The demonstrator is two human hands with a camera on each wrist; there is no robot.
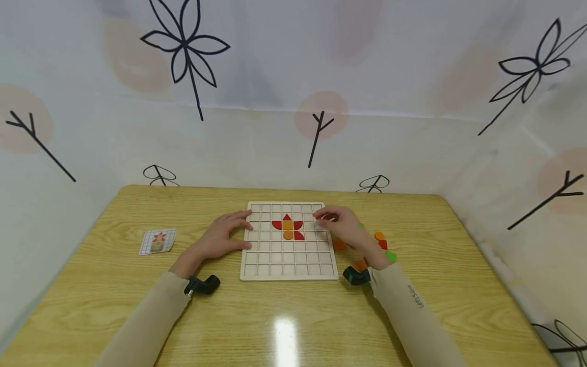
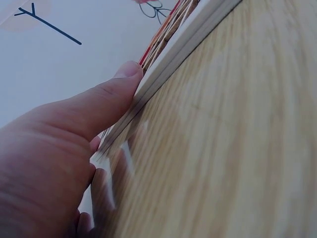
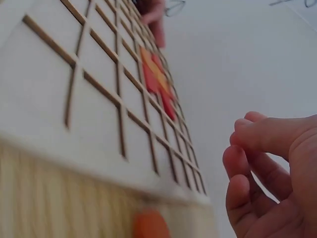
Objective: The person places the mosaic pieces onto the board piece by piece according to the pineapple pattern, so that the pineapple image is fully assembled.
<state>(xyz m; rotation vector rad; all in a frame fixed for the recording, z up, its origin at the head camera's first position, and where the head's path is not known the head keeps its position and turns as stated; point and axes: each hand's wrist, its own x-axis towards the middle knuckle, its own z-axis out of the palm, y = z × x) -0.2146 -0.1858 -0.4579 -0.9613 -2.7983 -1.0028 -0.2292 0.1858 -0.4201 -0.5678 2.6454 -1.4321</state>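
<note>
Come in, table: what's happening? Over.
Left hand touching grid board's left edge. Right hand above right edge, no tile visible in fingers. Six tiles on board. Right hand partly hides loose tiles.

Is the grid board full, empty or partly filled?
Partly filled: red and orange pieces sit near the middle of the board; most squares are bare.

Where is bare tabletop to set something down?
Bare: table between the picture card and the left hand, and this side of the grid board, between the sleeves. Crowded: right of the board, with loose pieces around the right hand.
</note>
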